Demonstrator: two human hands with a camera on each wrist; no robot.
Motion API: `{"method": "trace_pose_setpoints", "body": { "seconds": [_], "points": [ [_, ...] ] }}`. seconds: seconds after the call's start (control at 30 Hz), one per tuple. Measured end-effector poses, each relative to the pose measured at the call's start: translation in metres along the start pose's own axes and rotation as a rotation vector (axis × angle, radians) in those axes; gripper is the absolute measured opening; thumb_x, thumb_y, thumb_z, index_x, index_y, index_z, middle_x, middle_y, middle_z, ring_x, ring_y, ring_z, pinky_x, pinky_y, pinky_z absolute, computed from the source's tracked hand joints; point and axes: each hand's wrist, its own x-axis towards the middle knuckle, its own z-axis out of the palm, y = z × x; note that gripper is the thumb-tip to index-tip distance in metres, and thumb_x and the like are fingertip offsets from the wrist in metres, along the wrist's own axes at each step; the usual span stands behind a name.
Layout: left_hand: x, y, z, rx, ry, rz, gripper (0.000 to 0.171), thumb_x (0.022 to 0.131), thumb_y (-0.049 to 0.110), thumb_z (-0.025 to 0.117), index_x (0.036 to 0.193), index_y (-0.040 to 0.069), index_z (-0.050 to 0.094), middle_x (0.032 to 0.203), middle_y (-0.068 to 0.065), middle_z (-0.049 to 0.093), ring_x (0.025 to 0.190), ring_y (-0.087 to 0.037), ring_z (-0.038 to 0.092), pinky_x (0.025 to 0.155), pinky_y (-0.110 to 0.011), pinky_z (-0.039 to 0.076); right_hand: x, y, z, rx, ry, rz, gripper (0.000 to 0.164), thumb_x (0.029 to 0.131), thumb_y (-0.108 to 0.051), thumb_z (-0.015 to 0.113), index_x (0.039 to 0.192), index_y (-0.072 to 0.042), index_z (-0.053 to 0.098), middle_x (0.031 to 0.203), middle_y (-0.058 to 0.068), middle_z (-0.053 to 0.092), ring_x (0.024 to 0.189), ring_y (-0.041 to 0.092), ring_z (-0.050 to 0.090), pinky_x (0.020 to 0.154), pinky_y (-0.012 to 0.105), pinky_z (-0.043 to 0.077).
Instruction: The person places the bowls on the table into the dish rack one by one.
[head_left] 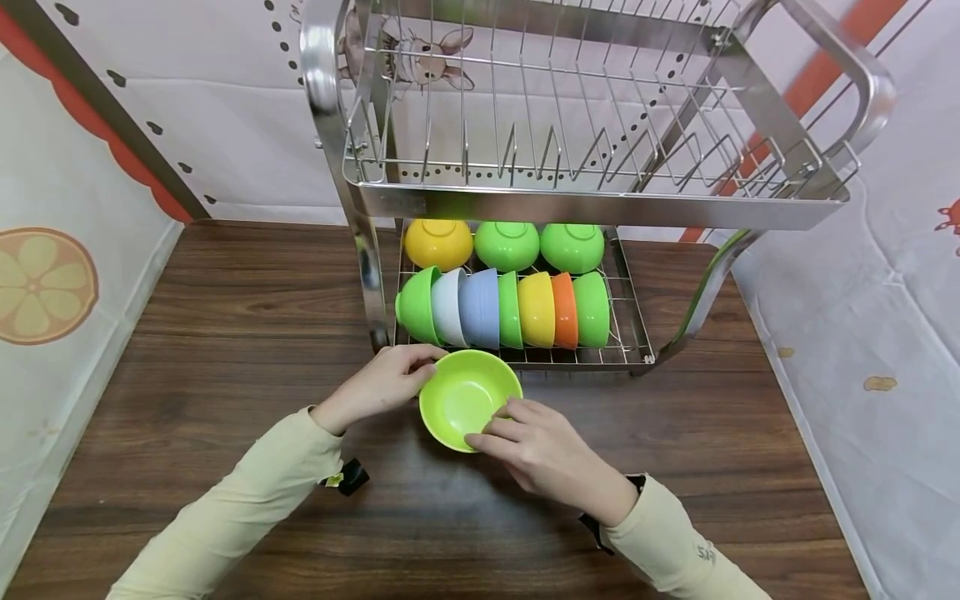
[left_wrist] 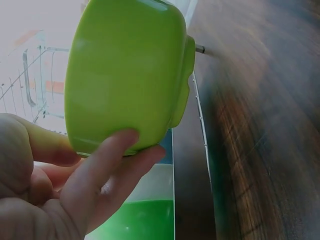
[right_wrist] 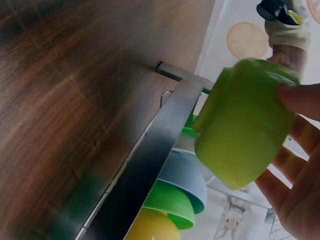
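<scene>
A lime-green bowl (head_left: 461,402), its opening facing up, is held above the table just in front of the rack's lower tier. My left hand (head_left: 384,385) pinches its left rim; in the left wrist view, fingers press the outer wall (left_wrist: 125,75) with the thumb at the rim. On the near right side, my right hand (head_left: 543,450) grips the rim too, and the right wrist view has its thumb against the bowl's outside (right_wrist: 245,125). Closest to the bowl is a row of bowls on edge, with a green bowl (head_left: 418,307) at its left end.
A two-tier metal dish rack (head_left: 600,208) stands at the back of the wooden table (head_left: 247,333). Its upper tier overhangs the lower. Behind the on-edge row, a yellow bowl (head_left: 438,244) and two green bowls (head_left: 507,247) lie upside down. Patterned cloth (head_left: 847,317) borders the table.
</scene>
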Motion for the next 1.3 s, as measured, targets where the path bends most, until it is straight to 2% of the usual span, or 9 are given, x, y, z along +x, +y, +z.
{"method": "trace_pose_setpoints", "body": {
  "seconds": [0.23, 0.33, 0.57, 0.73, 0.8, 0.87, 1.03, 1.17, 1.3],
  "points": [
    [0.002, 0.002, -0.001, 0.039, 0.013, 0.03, 0.027, 0.091, 0.011, 0.046, 0.112, 0.008, 0.062, 0.083, -0.001, 0.061, 0.067, -0.011, 0.047, 0.065, -0.026, 0.04, -0.002, -0.001, 0.004, -0.04, -0.018, -0.003, 0.02, 0.08, -0.013, 0.055, 0.095, -0.021, 0.067, 0.08, -0.01, 0.061, 0.075, 0.011, 0.055, 0.077, 0.027, 0.046],
    [0.002, 0.003, -0.001, 0.038, 0.007, 0.025, 0.027, 0.091, 0.011, 0.046, 0.112, 0.009, 0.062, 0.08, 0.0, 0.06, 0.067, -0.012, 0.047, 0.065, -0.026, 0.04, -0.002, -0.001, 0.004, -0.05, -0.007, 0.0, 0.02, 0.082, -0.013, 0.053, 0.094, -0.022, 0.066, 0.077, -0.01, 0.059, 0.072, 0.011, 0.053, 0.075, 0.028, 0.045],
    [0.002, 0.007, -0.005, 0.022, 0.005, 0.058, 0.027, 0.092, 0.013, 0.046, 0.114, 0.01, 0.061, 0.082, 0.001, 0.061, 0.07, -0.011, 0.05, 0.067, -0.028, 0.042, -0.001, 0.0, 0.003, -0.066, 0.069, -0.008, 0.019, 0.085, -0.013, 0.05, 0.091, -0.022, 0.066, 0.074, -0.008, 0.057, 0.068, 0.013, 0.052, 0.072, 0.028, 0.045],
    [0.0, 0.012, -0.009, -0.002, 0.011, 0.049, 0.031, 0.095, 0.017, 0.044, 0.123, 0.009, 0.055, 0.07, -0.001, 0.057, 0.059, -0.011, 0.051, 0.059, -0.027, 0.044, 0.0, 0.002, -0.001, -0.04, 0.152, -0.015, 0.022, 0.083, -0.006, 0.049, 0.091, -0.019, 0.066, 0.073, -0.007, 0.057, 0.068, 0.013, 0.053, 0.072, 0.029, 0.046],
    [-0.002, 0.016, -0.012, 0.006, 0.049, 0.055, 0.032, 0.095, 0.017, 0.045, 0.125, 0.007, 0.052, 0.071, -0.003, 0.058, 0.056, -0.011, 0.051, 0.055, -0.027, 0.045, 0.0, 0.003, -0.003, -0.022, 0.184, -0.011, 0.027, 0.08, -0.002, 0.048, 0.091, -0.018, 0.066, 0.073, -0.007, 0.058, 0.068, 0.013, 0.053, 0.072, 0.029, 0.046],
    [-0.005, 0.02, -0.017, 0.028, 0.112, 0.083, 0.033, 0.094, 0.015, 0.047, 0.124, 0.004, 0.051, 0.079, -0.006, 0.062, 0.061, -0.012, 0.054, 0.057, -0.028, 0.046, -0.002, 0.005, -0.006, -0.006, 0.218, -0.002, 0.029, 0.078, 0.0, 0.046, 0.09, -0.017, 0.067, 0.073, -0.006, 0.058, 0.067, 0.013, 0.053, 0.071, 0.03, 0.046],
    [-0.016, 0.028, -0.035, 0.071, 0.318, 0.171, 0.027, 0.089, 0.008, 0.054, 0.115, 0.001, 0.054, 0.107, -0.013, 0.063, 0.084, -0.019, 0.062, 0.068, -0.032, 0.051, -0.009, 0.012, -0.015, 0.023, 0.3, 0.063, 0.026, 0.086, -0.003, 0.044, 0.087, -0.012, 0.069, 0.073, -0.003, 0.061, 0.066, 0.016, 0.054, 0.069, 0.032, 0.045],
    [-0.025, 0.029, -0.052, 0.091, 0.481, 0.198, 0.024, 0.087, 0.004, 0.056, 0.11, 0.0, 0.054, 0.104, -0.013, 0.062, 0.085, -0.02, 0.062, 0.069, -0.029, 0.051, -0.016, 0.019, -0.025, 0.067, 0.342, 0.152, 0.026, 0.092, -0.01, 0.043, 0.087, -0.009, 0.069, 0.073, -0.001, 0.062, 0.067, 0.017, 0.054, 0.068, 0.033, 0.044],
    [-0.032, 0.026, -0.065, 0.1, 0.601, 0.187, 0.025, 0.085, 0.001, 0.057, 0.109, -0.002, 0.053, 0.098, -0.013, 0.061, 0.083, -0.02, 0.06, 0.067, -0.015, 0.047, -0.024, 0.026, -0.034, 0.169, 0.421, 0.23, 0.023, 0.093, -0.015, 0.049, 0.086, -0.005, 0.069, 0.072, 0.002, 0.061, 0.066, 0.017, 0.054, 0.068, 0.031, 0.042]
  ]
}}
